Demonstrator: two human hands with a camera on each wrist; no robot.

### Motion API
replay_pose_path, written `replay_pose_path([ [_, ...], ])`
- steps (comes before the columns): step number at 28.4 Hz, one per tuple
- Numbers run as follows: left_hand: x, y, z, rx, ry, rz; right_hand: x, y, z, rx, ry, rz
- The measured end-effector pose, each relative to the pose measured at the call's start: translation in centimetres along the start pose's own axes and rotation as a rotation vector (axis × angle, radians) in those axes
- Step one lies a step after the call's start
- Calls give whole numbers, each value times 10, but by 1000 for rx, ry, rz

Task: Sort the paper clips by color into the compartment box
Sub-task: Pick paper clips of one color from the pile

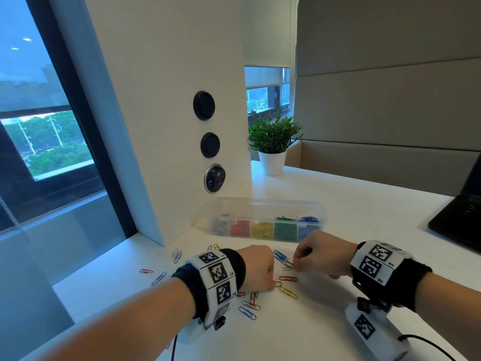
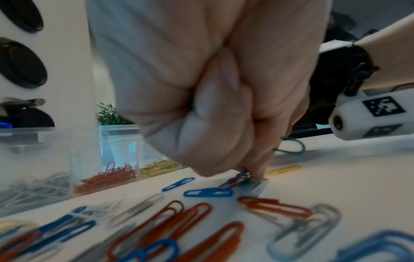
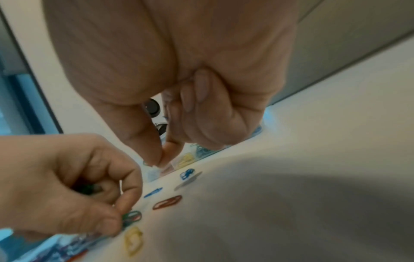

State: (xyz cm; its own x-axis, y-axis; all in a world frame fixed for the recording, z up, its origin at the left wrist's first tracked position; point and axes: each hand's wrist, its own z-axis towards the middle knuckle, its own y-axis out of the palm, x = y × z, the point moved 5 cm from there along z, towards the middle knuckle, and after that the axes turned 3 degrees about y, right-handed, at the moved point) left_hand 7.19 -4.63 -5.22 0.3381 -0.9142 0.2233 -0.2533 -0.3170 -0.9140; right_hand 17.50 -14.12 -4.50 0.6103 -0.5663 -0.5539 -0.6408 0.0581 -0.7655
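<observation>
The left hand (image 1: pixel 256 267) is curling its fingers and pinching small paper clips on the white table (image 1: pixel 338 295). The right hand (image 1: pixel 321 252) is pinching thumb and finger together over loose colored clips (image 1: pixel 287 278). The clear plastic compartment box (image 1: pixel 263 221) is sitting just behind both hands.

Right hand (image 3: pixel 170 74) pinches thumb to forefinger above the table (image 3: pixel 313 159); left hand (image 3: pixel 67 186) pinches a green clip (image 3: pixel 132 217).

Bare white worktop (image 1: pixel 351 256) lies open to the right of the scattered coloured paper clips (image 1: pixel 287 278). A white pillar (image 1: pixel 169 126) blocks the left, the clear plastic compartment box (image 1: pixel 265 220) stands behind, and a black laptop (image 1: pixel 458 220) sits far right.
</observation>
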Motion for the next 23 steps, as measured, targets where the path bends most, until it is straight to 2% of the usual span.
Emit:
replay_pose_path([
  [4, -16, -8, -4, -15, -13, -153, 7, 2, -1, -95, 103, 393],
  [8, -42, -16, -28, -25, -114, -786, 0, 11, -7, -249, 151, 788],
  [10, -53, -22, -39, -5, -57, -1062, -9, 14, -8, -318, 135, 959],
  [14, -79, -38, -61, 181, 45, -1555, -36, 23, -6, -416, 73, 1245],
  [18, -106, -40, -82, 310, 87, -1877, -60, 30, -5, -523, -12, 1435],
  [23, -128, -27, -92, 389, 92, -2011, -78, 42, 1, -454, 12, 1444],
])
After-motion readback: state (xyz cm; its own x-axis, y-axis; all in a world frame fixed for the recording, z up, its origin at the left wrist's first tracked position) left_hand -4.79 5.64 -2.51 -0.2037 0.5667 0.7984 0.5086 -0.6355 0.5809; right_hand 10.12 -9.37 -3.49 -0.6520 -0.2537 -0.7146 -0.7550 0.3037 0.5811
